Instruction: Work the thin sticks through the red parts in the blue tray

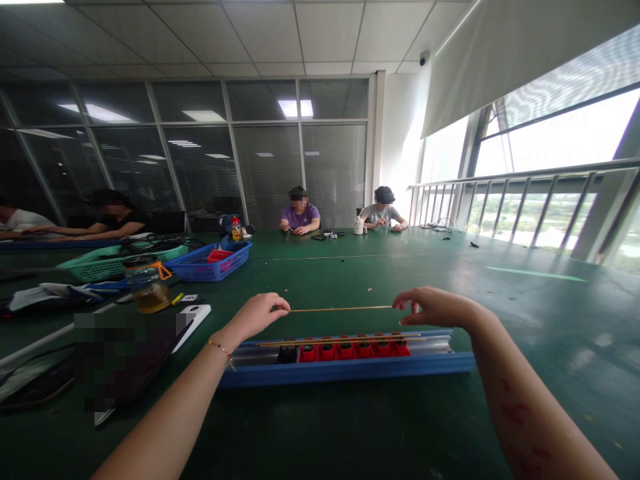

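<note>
A thin straw-coloured stick [341, 309] is stretched level between my two hands, above the far side of a long blue tray. My left hand [263, 312] pinches its left end between thumb and fingertips. At the other end, the fingertips of my right hand [423, 305] close on the stick, with the other fingers curled loosely. Below lies the blue tray [345, 372] with a silvery inside. Several small red bins [345, 350] stand in a row in it, with dark contents I cannot make out, beside a black block [288, 352]. More thin sticks [370, 339] lie lengthwise across the bins.
Left of the tray are a dark laptop-like object [135, 363], a lidded jar [150, 290], a blue basket [213, 267] and a green basket [110, 263]. Across the green table [320, 267] sit two people, with others at the far left. A railing [520, 200] runs along the right windows.
</note>
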